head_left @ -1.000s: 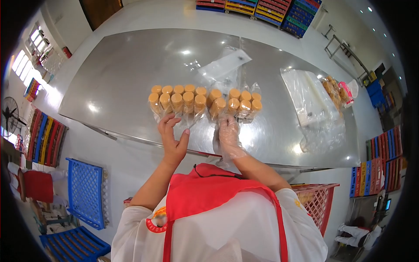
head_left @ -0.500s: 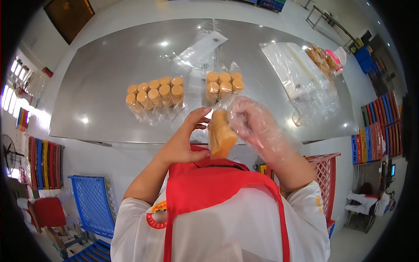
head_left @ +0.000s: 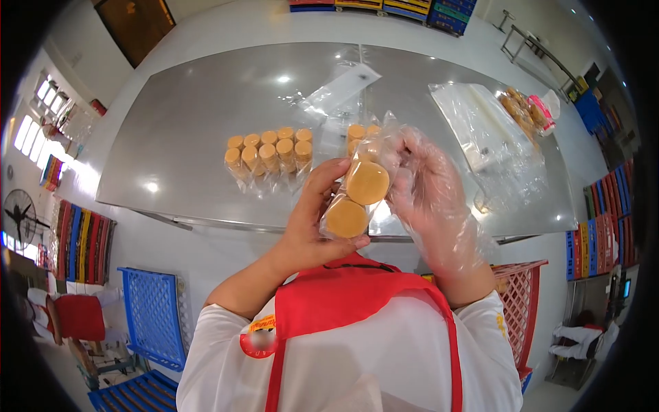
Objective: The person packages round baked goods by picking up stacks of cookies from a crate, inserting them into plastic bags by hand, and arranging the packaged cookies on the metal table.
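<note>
A clear bag of round tan biscuits point(head_left: 366, 182) is held up over the table's near edge, two stacks showing their round ends. My bare left hand point(head_left: 312, 216) grips its lower left side between fingers and thumb. On the other side, my right hand point(head_left: 429, 182), in a clear plastic glove, pinches the gathered plastic of the bag. Bagged biscuit stacks point(head_left: 268, 150) stand in two rows on the table to the left. More bagged stacks point(head_left: 356, 132) are partly hidden behind the held bag.
On the steel table point(head_left: 199, 103) lie a flat plastic bag point(head_left: 335, 91), a pile of clear bags point(head_left: 484, 130) and bagged brown food point(head_left: 519, 110) at the right. A blue crate point(head_left: 152, 316) and a red crate point(head_left: 525, 302) stand below. People are at both sides.
One bag of biscuits has been lifted off the table towards me, then tilted so its round ends face up. My left hand, open earlier, has closed on it.
</note>
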A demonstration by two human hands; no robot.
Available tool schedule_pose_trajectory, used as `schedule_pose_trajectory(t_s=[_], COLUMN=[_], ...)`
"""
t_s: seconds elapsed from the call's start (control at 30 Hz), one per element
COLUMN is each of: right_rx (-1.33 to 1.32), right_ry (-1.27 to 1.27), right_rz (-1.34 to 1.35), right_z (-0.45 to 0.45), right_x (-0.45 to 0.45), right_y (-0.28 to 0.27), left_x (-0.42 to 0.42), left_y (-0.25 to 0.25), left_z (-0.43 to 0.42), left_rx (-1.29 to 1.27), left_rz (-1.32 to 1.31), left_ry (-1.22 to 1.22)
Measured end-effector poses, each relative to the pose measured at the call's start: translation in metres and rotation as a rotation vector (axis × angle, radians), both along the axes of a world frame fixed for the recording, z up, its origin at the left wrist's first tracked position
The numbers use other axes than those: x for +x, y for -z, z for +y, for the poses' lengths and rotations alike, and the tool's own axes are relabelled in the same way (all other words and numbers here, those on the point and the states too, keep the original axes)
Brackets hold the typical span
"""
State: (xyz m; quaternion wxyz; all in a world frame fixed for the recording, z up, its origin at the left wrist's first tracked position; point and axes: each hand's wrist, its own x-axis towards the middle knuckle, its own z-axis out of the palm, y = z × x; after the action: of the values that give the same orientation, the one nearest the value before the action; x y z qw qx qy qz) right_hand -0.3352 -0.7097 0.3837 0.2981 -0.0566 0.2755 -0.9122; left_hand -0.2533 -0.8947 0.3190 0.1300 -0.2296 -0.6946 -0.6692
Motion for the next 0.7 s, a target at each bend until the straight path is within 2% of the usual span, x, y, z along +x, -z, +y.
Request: schedule_pose_trajectory(t_s=[0.2, 0.33, 0.4, 0.5, 0.6, 0.7], right_rx=[0.054, 0.124, 0.258, 0.492, 0.301, 0.088], right_ry=[0.081, 0.024, 0.025, 0.303, 0.235, -0.036], right_rz=[-0.028, 0.169, 0.251, 0.512, 0.375, 0.256], right_z=[-0.011, -0.004, 0.005, 0.007, -0.006, 0.001], right_x=[0.021, 0.025, 0.025, 0.007, 0.017, 0.032], right_y=[-0.014, -0.009, -0.01, 0.02, 0.024, 0.02], left_x=[0.008, 0.006, 0.003, 0.007, 0.001, -0.001], left_y=[-0.002, -0.006, 0.0, 0.007, -0.003, -0.003], left_z=[0.002, 0.003, 0.003, 0.003, -0.006, 0.005], left_rx=[-0.079, -0.007, 0.05, 0.184, 0.729, 0.881], left_rz=[0.177, 0.29, 0.311, 0.225, -0.33, -0.339], left_ry=[-0.107, -0.064, -0.056, -0.093, 0.541, 0.55])
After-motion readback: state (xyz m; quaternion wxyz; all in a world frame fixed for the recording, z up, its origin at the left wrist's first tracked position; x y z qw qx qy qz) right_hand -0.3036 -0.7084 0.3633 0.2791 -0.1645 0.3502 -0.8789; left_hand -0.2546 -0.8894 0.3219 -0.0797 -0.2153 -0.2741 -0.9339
